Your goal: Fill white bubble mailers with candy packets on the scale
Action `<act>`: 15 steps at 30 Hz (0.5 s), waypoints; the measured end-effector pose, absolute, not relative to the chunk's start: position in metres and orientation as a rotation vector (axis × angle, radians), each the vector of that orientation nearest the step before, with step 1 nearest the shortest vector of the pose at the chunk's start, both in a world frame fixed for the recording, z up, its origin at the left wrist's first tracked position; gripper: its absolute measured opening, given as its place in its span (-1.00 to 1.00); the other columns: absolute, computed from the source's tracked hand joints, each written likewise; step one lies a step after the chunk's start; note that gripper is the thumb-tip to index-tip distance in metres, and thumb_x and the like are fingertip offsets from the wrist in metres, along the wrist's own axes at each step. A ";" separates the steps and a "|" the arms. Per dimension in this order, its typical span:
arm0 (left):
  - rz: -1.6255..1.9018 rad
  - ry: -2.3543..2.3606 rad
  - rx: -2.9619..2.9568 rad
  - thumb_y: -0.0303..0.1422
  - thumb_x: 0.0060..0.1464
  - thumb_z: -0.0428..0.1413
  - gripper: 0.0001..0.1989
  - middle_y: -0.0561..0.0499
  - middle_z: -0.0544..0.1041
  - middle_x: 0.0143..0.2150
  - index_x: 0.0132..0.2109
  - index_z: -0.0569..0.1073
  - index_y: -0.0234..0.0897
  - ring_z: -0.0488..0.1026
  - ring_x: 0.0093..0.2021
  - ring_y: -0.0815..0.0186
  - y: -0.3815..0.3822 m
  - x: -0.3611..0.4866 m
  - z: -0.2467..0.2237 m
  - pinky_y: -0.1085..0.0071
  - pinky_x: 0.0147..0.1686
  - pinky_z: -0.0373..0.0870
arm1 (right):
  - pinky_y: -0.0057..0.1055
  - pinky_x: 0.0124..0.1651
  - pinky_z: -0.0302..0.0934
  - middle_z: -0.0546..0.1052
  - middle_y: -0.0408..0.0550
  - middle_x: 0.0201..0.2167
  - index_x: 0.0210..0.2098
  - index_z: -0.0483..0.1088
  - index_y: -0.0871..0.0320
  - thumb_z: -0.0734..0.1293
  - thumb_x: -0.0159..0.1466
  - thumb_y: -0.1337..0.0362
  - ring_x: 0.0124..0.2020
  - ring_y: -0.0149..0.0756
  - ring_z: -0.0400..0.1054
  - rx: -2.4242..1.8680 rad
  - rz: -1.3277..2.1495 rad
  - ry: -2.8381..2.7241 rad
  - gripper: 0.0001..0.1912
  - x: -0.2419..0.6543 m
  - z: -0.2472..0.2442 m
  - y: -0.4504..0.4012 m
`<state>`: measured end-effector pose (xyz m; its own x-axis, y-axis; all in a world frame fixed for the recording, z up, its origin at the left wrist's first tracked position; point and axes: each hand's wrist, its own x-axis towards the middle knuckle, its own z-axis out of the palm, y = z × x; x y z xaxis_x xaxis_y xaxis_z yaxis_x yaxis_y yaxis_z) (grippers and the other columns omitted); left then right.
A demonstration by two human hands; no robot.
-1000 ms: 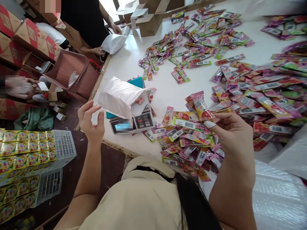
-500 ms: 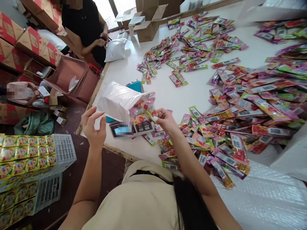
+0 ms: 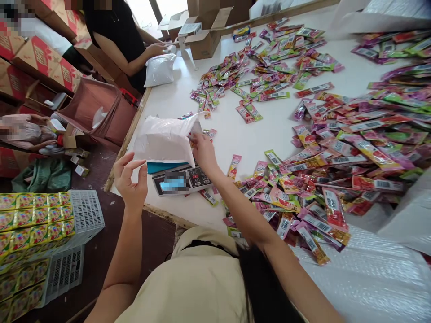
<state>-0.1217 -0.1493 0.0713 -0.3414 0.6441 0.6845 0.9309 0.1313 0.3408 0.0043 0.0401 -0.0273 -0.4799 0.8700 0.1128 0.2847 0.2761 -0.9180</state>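
Note:
A white plastic mailer bag (image 3: 164, 139) lies bulging on a digital scale (image 3: 198, 176) with a lit display and a blue platform. My right hand (image 3: 204, 150) is at the bag's open mouth, its fingers bent together and partly hidden by the bag's edge; what they hold cannot be made out. My left hand (image 3: 132, 181) is raised beside the scale, fingers curved and apart, with nothing in it. Just right of the bag lie loose candy packets (image 3: 211, 133), and a single pink and yellow packet (image 3: 234, 167) rests near my right forearm.
A large heap of packets (image 3: 333, 152) covers the table's right side, with another pile (image 3: 262, 76) farther back. Beyond are a filled white bag (image 3: 160, 70) and open cardboard boxes (image 3: 205, 44). Two co-workers are at the left. Crates (image 3: 86, 211) of yellow boxes stand on the floor.
My right hand has moved left and up from beside the bag to its mouth. The packets seen at the opening are now out of sight. My left hand has barely moved.

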 end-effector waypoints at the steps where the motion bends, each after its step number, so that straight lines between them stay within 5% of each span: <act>1: -1.054 -2.047 -1.517 -0.26 0.26 0.18 -0.83 -0.17 0.51 0.11 -0.10 0.59 -0.22 0.47 0.15 0.15 -0.151 -0.123 0.070 0.13 0.18 0.42 | -0.13 0.17 0.28 0.43 0.21 0.20 0.15 0.41 0.21 0.17 0.13 0.55 0.11 -0.07 0.38 -1.047 1.193 -1.879 -0.39 0.013 -0.029 0.036; 3: -1.039 -2.069 -1.504 -0.25 0.26 0.17 -0.82 -0.17 0.51 0.09 -0.10 0.59 -0.23 0.48 0.14 0.16 -0.152 -0.124 0.069 0.13 0.19 0.42 | -0.16 0.10 0.34 0.47 0.18 0.15 0.08 0.45 0.20 0.21 0.14 0.52 -0.02 -0.12 0.45 -1.078 1.295 -1.778 -0.48 0.031 -0.031 0.029; 8: -1.049 -2.074 -1.533 -0.25 0.27 0.16 -0.82 -0.16 0.50 0.08 -0.10 0.58 -0.23 0.47 0.15 0.14 -0.149 -0.118 0.069 0.12 0.20 0.40 | -0.27 -0.22 0.42 0.58 -0.09 -0.35 -0.26 0.47 0.13 0.40 0.10 0.34 -0.36 -0.29 0.45 -1.008 1.717 -1.392 -0.82 0.078 -0.029 0.029; 15: -1.017 -2.041 -1.561 -0.23 0.28 0.16 -0.82 -0.13 0.51 0.07 -0.11 0.58 -0.21 0.46 0.14 0.14 -0.146 -0.117 0.076 0.12 0.19 0.39 | -0.35 -0.40 0.36 0.57 -0.12 -0.39 -0.29 0.50 0.09 0.54 -0.02 0.18 -0.42 -0.33 0.45 -1.075 1.482 -1.243 -0.69 0.206 -0.013 0.030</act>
<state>-0.1171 -0.1463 0.0761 -0.3135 0.6692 0.6737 0.9409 0.1230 0.3157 0.2062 0.0301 -0.0128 -0.2215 0.9726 -0.0706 -0.1003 -0.0948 -0.9904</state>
